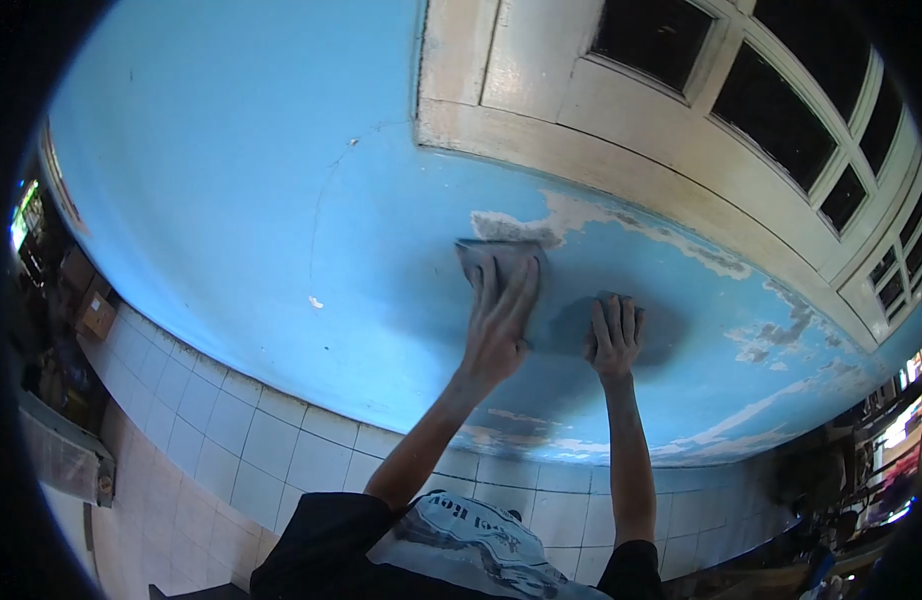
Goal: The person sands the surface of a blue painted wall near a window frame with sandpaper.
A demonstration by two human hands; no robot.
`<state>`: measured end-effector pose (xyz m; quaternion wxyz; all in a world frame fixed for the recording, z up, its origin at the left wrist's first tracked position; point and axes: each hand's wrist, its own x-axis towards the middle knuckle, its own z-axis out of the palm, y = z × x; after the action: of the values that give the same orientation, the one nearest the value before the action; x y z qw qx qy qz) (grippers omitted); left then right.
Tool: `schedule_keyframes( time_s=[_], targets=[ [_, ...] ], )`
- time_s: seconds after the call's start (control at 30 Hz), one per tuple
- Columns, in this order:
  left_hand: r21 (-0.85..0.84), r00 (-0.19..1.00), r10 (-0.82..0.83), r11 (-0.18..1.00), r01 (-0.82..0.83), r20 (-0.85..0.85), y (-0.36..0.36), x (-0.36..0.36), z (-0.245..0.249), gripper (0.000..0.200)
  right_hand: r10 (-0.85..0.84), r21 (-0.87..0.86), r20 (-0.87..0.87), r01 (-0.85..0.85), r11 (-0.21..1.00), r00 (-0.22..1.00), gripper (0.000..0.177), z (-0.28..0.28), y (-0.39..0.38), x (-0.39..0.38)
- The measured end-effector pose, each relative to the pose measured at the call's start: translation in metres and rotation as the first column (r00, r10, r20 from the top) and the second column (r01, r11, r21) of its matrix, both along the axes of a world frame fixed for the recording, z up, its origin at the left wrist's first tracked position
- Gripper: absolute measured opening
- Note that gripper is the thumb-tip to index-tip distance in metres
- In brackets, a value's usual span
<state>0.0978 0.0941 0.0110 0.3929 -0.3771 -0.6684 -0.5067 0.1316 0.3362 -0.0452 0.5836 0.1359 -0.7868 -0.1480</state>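
Observation:
My left hand [501,315] presses a grey sheet of sandpaper [496,256] flat against the blue wall [241,200], fingers laid over it. The sandpaper's upper edge touches a rough patch [511,228] of bare grey plaster where paint is gone. To the right and slightly lower, my right hand [615,335] rests on the wall with its fingers pointing up, and I see nothing in it. Dark shadows lie around both hands. Peeled pale patches [701,252] run along the wall under the window frame.
A cream wooden frame [551,120] with dark glass panes [653,42] fills the upper right. White tiles [316,462] line the lower wall. A cardboard box [97,315] stands at the far left. Clutter [841,490] sits at the right edge. A thin crack crosses the wall.

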Motion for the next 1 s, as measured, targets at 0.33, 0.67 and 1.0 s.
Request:
schedule_keyframes(
  time_s=[0.33,0.67,1.0],
  targets=[
    [-0.123,0.976,0.209,0.972,-0.200,0.058,-0.009,0.002,0.017,0.075,0.023,0.004,-0.046,-0.023,1.000,0.999,0.042,-0.002,0.001,-0.007],
    [-0.257,0.999,0.042,0.965,-0.049,-0.035,-0.004,-0.001,0.003,0.073,0.197,-0.072,0.027,-0.194,0.978,0.980,0.037,0.023,-0.020,-0.002],
    [-0.595,0.979,-0.144,0.803,0.029,-0.148,-0.048,0.012,0.010,0.060,0.299,0.294,0.431,-0.446,0.845,0.852,0.047,0.110,-0.075,-0.003]
  ],
)
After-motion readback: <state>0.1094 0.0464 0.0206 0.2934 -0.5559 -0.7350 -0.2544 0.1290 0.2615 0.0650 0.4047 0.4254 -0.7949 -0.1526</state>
